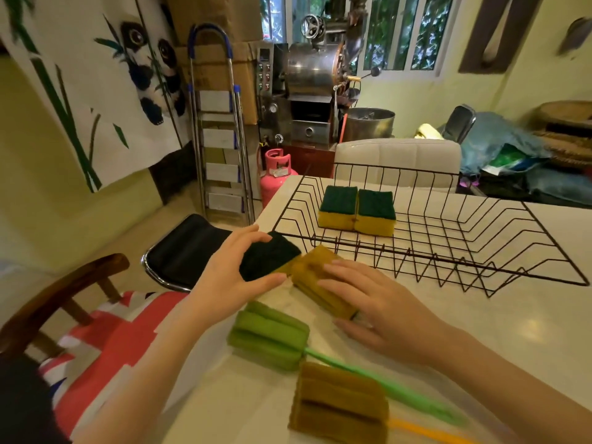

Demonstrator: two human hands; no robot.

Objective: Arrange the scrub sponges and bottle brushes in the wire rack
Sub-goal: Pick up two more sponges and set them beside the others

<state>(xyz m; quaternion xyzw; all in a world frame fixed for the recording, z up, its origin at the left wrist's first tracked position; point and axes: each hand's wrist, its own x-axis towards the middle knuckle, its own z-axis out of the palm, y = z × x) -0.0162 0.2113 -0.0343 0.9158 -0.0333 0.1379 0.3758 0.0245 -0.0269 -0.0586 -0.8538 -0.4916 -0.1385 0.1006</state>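
Your left hand curls over a scrub sponge lying dark-green side up at the near-left corner of the wire rack, thumb and fingers arched around its edges; whether they truly grip it is hard to tell. Your right hand lies spread and flat on an ochre sponge piece just beside it, covering much of its top, so you cannot tell if this is a scrub sponge or a brush head. Two scrub sponges, yellow with green scouring tops, sit touching side by side inside the rack, toward its far left. On the pale surface nearer you lie a green bottle brush, its handle blurred and running under your right forearm, and an ochre bottle brush, its orange handle cut off by the bottom edge.
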